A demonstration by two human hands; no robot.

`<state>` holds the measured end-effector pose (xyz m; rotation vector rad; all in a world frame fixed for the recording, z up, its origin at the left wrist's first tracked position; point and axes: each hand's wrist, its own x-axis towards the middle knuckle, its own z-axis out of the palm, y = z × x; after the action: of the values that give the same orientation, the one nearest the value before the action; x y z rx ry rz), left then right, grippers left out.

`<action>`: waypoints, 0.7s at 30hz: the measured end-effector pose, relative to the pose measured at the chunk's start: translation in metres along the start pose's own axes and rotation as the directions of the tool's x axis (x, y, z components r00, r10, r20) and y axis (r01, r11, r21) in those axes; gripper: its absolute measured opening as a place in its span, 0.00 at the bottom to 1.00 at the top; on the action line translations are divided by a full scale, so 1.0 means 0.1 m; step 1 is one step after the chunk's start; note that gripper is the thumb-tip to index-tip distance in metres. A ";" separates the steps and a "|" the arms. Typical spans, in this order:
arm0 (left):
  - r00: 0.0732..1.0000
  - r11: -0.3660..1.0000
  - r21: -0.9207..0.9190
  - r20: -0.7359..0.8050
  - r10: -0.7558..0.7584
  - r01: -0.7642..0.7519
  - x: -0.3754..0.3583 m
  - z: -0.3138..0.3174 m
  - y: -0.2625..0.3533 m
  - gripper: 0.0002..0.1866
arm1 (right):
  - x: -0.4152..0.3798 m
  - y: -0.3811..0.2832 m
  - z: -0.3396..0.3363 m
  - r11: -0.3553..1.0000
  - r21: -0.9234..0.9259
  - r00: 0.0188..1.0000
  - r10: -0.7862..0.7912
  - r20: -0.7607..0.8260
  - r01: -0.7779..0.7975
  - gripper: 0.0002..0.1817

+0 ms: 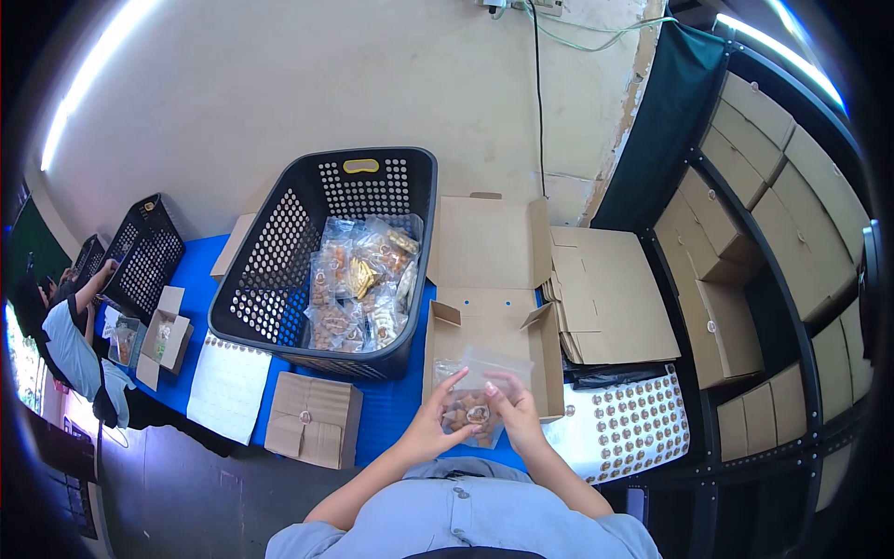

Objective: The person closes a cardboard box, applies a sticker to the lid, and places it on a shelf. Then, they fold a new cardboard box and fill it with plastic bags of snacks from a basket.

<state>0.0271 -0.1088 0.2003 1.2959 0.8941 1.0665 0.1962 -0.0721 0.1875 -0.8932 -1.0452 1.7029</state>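
My left hand [436, 421] and my right hand [518, 410] hold a clear plastic bag [486, 369] of brown snack pieces between them, low in front of my body. The fingers of both hands are closed on its sides. A round sticker [478, 415] shows on the bag near my right thumb. Just behind the bag stands an open cardboard box [484, 335] with its lid raised, and the bag and my hands cover its front part. Something clear lies at the box's front left, partly hidden by my left hand.
A black basket [270, 321] with several snack bags [358, 279] stands left of the box. A closed carton [307, 419] sits before it. Flat cardboard [615, 298] and a sticker sheet [633, 424] lie right. Shelves [736, 233] hold boxes. Another person [79, 345] works far left.
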 end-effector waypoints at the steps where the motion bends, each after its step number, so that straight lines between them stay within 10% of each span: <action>1: 0.999 0.999 0.018 0.028 0.026 -0.027 0.00 0.01 0.01 0.49 | 0.04 0.04 -0.02 0.995 -0.046 0.990 -0.094 -0.104 0.089 0.15; 5: 0.997 0.996 0.045 0.016 0.074 -0.074 -0.01 0.02 -0.11 0.51 | 0.08 0.11 -0.12 0.989 0.008 0.972 -0.146 -0.186 0.150 0.10; 8: 0.971 0.981 -0.026 -0.146 0.189 -0.194 0.04 -0.02 -0.18 0.39 | 0.00 0.12 -0.09 0.992 -0.100 0.994 -0.084 -0.071 0.076 0.10; 11: 0.974 0.988 -0.139 -0.208 -0.092 0.064 0.11 -0.14 -0.34 0.12 | -0.05 0.13 0.00 0.985 -0.171 1.000 -0.018 -0.009 0.017 0.12; 21: 0.991 0.994 0.002 -0.072 -0.110 0.110 0.06 -0.33 -0.31 0.23 | -0.06 -0.18 -0.18 0.936 -0.349 0.995 -0.011 0.103 0.046 0.24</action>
<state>0.0013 -0.0920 0.1673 1.2051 1.0124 1.0297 0.2205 -0.0693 0.1980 -1.0179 -1.4551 1.5746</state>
